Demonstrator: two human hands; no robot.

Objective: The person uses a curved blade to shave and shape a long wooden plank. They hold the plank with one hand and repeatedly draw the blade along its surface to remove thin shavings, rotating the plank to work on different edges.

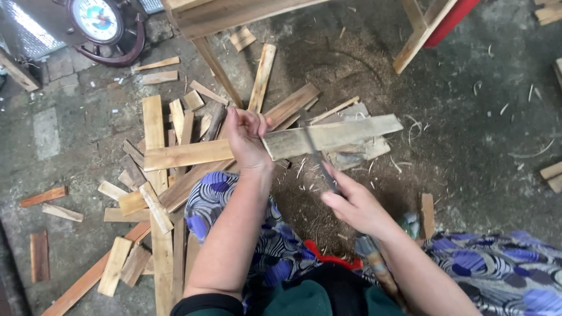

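Here, from the head view: left hand (246, 140) clamped on the grey wood slat (333, 136), held level above the chip-strewn floor (468, 140); right hand (354, 205) closed round a knife (321, 164), blade biting the slat's middle. Best kept angled away from the fingers. Scrap pile (152, 193) crowding left, open floor right.

Both forearms are seen bare from elbow to wrist; no watch, ring or glove is noted on the left hand (248, 140) or the right hand (357, 206). A short black sleeve edge (205, 304) is seen at the left upper arm. A dark green top (304, 301) is worn over the torso, with a thin red trim (331, 259) above it. Loose trousers (503, 269) are worn, patterned in blue, purple, black and white swirls.
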